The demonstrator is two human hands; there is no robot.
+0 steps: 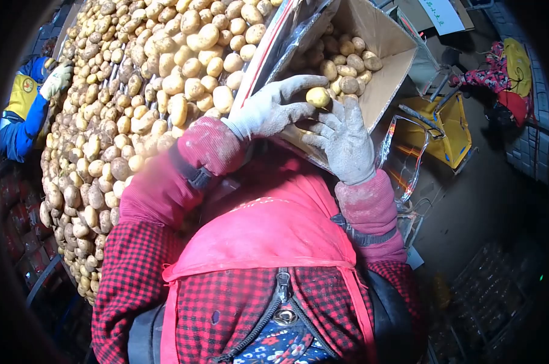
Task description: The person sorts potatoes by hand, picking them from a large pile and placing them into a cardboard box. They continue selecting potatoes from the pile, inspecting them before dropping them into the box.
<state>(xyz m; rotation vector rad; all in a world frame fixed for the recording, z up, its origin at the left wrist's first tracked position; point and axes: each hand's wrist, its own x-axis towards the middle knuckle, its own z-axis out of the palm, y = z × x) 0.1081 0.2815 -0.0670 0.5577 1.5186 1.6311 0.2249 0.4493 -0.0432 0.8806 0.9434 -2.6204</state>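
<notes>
My left hand (277, 108), in a whitish knit glove, reaches over the near edge of an open cardboard box (391, 73). Its thumb and finger close around a yellow potato (318, 97). Close beside that potato is my right hand (346, 142), also in a pale dusty glove. Its fingers are parted and bent toward the left hand; I see nothing held in them, though the palm side is hidden. Several loose potatoes (347, 70) lie inside the box beyond both hands.
To the left, a large sloping bed of potatoes (141, 79) spreads out. Another person's gloved hand (57, 80) touches its far left edge. At right are a yellow container (447, 130) on a metal frame and a person in a yellow vest (517, 67).
</notes>
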